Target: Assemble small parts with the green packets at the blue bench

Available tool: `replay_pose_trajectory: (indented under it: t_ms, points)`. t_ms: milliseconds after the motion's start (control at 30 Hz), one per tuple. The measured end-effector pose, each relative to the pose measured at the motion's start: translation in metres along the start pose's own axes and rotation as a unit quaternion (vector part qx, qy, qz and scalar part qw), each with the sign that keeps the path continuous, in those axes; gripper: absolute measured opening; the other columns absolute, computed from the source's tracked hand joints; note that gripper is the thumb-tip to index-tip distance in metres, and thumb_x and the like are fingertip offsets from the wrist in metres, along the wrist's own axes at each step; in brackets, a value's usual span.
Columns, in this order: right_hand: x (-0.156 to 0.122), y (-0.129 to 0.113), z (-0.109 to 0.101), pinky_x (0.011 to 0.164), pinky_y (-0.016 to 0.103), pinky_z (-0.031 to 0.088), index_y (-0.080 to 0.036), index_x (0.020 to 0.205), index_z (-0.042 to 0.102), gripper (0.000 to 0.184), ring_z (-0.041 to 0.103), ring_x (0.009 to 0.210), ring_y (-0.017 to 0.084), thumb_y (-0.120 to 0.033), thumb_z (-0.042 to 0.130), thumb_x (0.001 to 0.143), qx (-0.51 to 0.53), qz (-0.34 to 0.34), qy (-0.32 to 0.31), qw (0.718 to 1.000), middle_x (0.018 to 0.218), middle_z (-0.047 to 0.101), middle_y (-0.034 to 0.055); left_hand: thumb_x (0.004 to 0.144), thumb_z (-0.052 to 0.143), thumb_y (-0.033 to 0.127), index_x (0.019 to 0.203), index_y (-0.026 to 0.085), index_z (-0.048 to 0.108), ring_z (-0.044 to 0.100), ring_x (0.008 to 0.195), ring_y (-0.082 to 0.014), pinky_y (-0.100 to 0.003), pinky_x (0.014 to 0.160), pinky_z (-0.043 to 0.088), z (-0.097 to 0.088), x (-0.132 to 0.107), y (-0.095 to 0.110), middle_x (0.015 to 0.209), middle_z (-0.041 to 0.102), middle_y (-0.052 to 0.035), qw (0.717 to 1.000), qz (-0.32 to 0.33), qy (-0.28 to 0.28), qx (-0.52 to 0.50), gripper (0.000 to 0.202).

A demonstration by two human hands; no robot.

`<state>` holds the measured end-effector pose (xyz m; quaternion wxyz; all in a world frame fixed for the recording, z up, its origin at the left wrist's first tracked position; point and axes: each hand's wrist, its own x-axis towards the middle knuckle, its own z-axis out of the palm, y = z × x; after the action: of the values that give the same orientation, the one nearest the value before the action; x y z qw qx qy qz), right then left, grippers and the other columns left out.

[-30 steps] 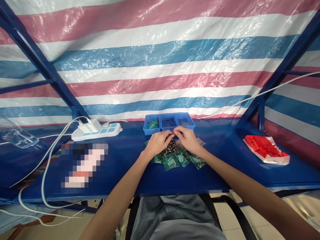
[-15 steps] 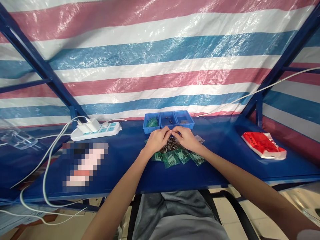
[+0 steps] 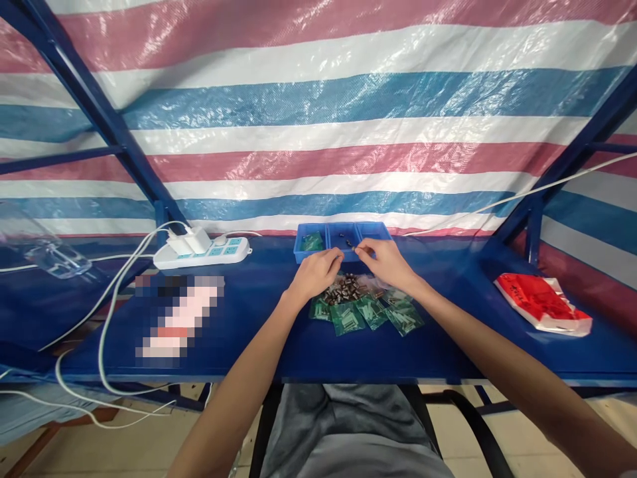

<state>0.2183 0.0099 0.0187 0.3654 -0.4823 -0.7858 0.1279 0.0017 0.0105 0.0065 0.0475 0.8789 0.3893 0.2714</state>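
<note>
My left hand [image 3: 317, 273] is pinched closed just in front of a blue three-compartment tray [image 3: 311, 257]; whatever is between its fingertips is too small to make out. Thumb and finger of my right hand [image 3: 385, 262] are pressed together at the tray's front, by the middle compartment. Small dark metal pieces [image 3: 350, 243] show close to those fingertips, and I cannot tell whether one is held. Below the hands lies a heap of small brownish metal cylinders [image 3: 346, 289]. Several green-tinted clear bags [image 3: 347, 318] with pale, slim pieces inside fan out in front of the heap.
A green bag [image 3: 312, 241] rests in the tray's left compartment. On the left are a white power strip [image 3: 204, 255] with plugs and loose cables, and a clear plastic bottle [image 3: 57, 259]. A red and white package [image 3: 542, 304] lies at the right. Blue frame posts flank the table.
My hands were together over the heap and have come apart. The right hand has gone up and right towards the tray; the left stays near the heap. The camera view has shifted slightly.
</note>
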Motion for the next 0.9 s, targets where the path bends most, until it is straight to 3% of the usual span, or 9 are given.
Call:
replay_pose_trajectory:
  t_ms: [67, 200, 367, 467, 667, 900]
  points:
    - [0.023, 0.004, -0.002, 0.067, 0.03, 0.045, -0.02, 0.081, 0.063, 0.022, 0.065, 0.066, 0.02, -0.033, 0.054, 0.097, 0.009, 0.036, 0.006, 0.999, 0.072, 0.07, 0.0042, 0.104, 0.036, 0.028, 0.106, 0.023, 0.062, 0.064, 0.079, -0.0195, -0.028, 0.064, 0.039, 0.0, 0.0, -0.004, 0.094, 0.07, -0.0037, 1.0, -0.008, -0.003, 0.013, 0.027]
    - [0.041, 0.012, 0.001, 0.065, 0.03, 0.048, -0.02, 0.102, 0.059, 0.023, 0.068, 0.067, 0.019, -0.04, 0.049, 0.1, 0.116, 0.15, 0.024, 0.982, 0.082, 0.072, 0.0055, 0.102, 0.039, 0.026, 0.108, 0.023, 0.064, 0.065, 0.081, -0.02, -0.029, 0.065, 0.043, 0.003, -0.001, -0.009, 0.099, 0.071, -0.0037, 0.999, -0.02, -0.014, 0.031, 0.026]
    - [-0.009, 0.024, 0.015, 0.074, 0.034, 0.05, -0.02, 0.11, 0.063, 0.022, 0.068, 0.079, 0.023, -0.037, 0.054, 0.098, 0.035, 0.048, 0.027, 0.998, 0.085, 0.072, 0.0048, 0.101, 0.043, 0.028, 0.115, 0.025, 0.069, 0.068, 0.093, -0.0223, -0.029, 0.07, 0.049, 0.01, -0.002, -0.013, 0.109, 0.071, -0.0058, 0.998, -0.026, -0.042, 0.047, 0.03]
    - [-0.031, 0.025, 0.025, 0.08, 0.038, 0.05, -0.019, 0.103, 0.067, 0.017, 0.067, 0.091, 0.026, -0.029, 0.054, 0.097, -0.044, 0.001, -0.044, 0.998, 0.093, 0.072, 0.009, 0.101, 0.044, 0.028, 0.115, 0.024, 0.072, 0.068, 0.098, -0.024, -0.03, 0.074, 0.051, 0.011, -0.002, -0.012, 0.109, 0.071, -0.0077, 0.997, -0.032, -0.052, 0.057, 0.031]
    - [-0.035, 0.013, 0.032, 0.09, 0.043, 0.05, -0.021, 0.115, 0.069, 0.026, 0.062, 0.107, 0.03, -0.03, 0.049, 0.102, -0.062, -0.053, -0.091, 0.992, 0.111, 0.07, 0.0128, 0.092, 0.056, 0.022, 0.117, 0.029, 0.072, 0.069, 0.097, -0.0282, -0.032, 0.071, 0.051, 0.0, -0.001, -0.017, 0.108, 0.075, -0.007, 0.99, -0.086, -0.068, 0.094, 0.03]
    - [-0.039, 0.001, 0.025, 0.09, 0.044, 0.051, -0.021, 0.123, 0.067, 0.033, 0.062, 0.112, 0.032, -0.035, 0.043, 0.104, -0.044, -0.028, -0.113, 0.992, 0.121, 0.071, 0.0124, 0.091, 0.066, 0.042, 0.119, 0.029, 0.072, 0.071, 0.094, -0.0286, -0.031, 0.068, 0.051, -0.005, -0.001, -0.026, 0.107, 0.076, -0.0067, 0.985, -0.126, -0.101, 0.058, 0.032]
